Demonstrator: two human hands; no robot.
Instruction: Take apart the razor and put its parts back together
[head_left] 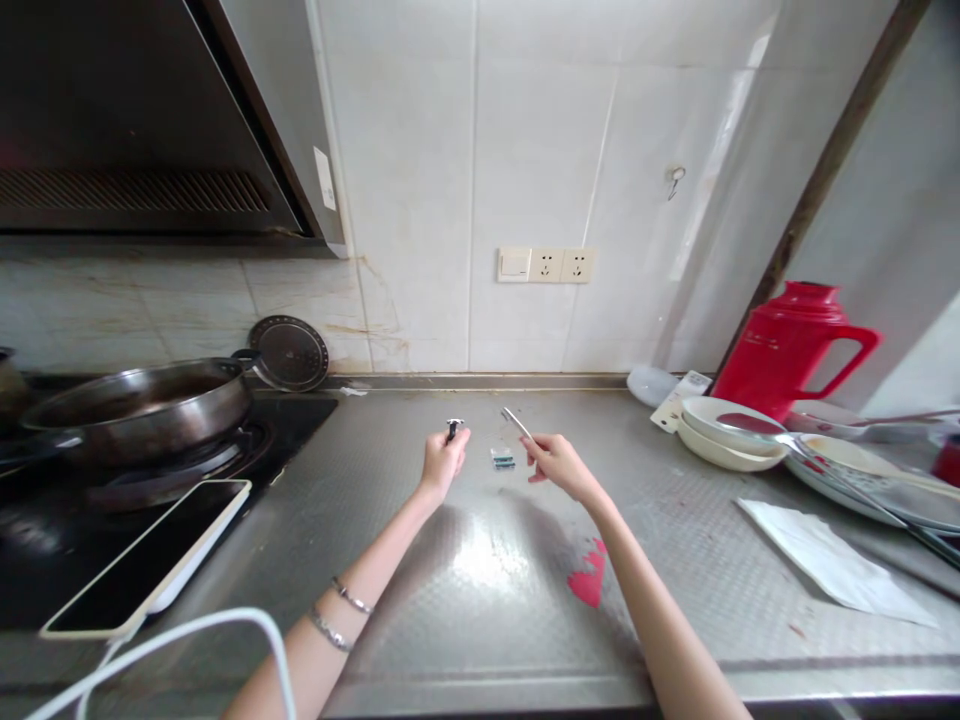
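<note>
Two bare forearms, no sleeves in view. Left wrist ringed by two thin silver bangles (341,612), one plain and narrow, the other slightly wider and patterned. Right forearm and wrist unadorned. Left hand (442,462) and right hand (559,464) ungloved, slender-fingered, no rings visible.

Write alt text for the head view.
Over a steel counter, the left hand pinches a small dark object and the right hand a thin metal tool. A wok sits left, a red jug right.
</note>
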